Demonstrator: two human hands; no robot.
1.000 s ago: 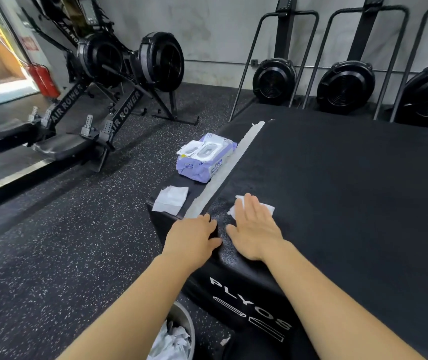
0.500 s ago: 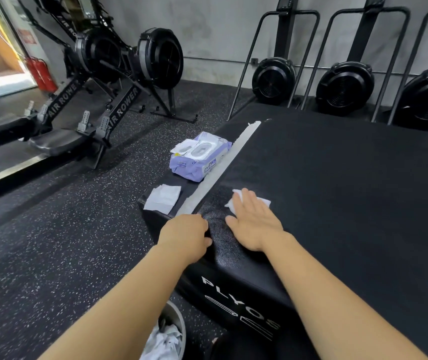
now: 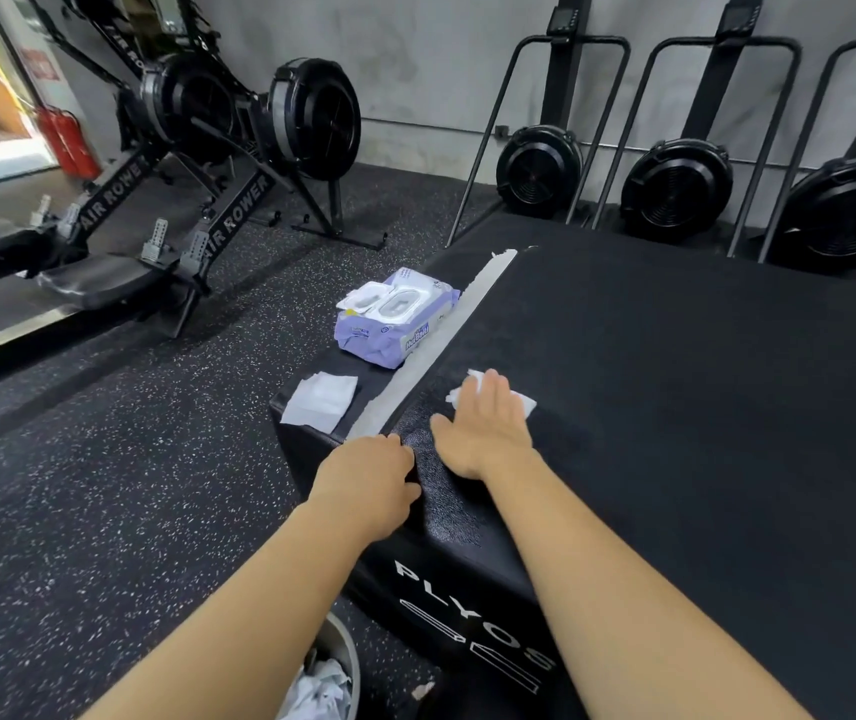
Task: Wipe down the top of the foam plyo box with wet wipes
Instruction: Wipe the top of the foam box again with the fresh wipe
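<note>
The wipe lies on the box top near its near-left corner, pressed flat under the right hand, whose fingers are straight and together. The left hand is rested on that corner with fingers bent; whether the edge is gripped cannot be told.

The wipe looks bunched, so contact may be narrowed and streaks left. If it is swept left, the ragged tape strip could be snagged and lifted. A wet sheen is seen only near the corner, so the far and right parts could be missed.

Most of the wipe is hidden; its long axis is judged to run left to right across the fingers, with no distinct pointing end.
</note>
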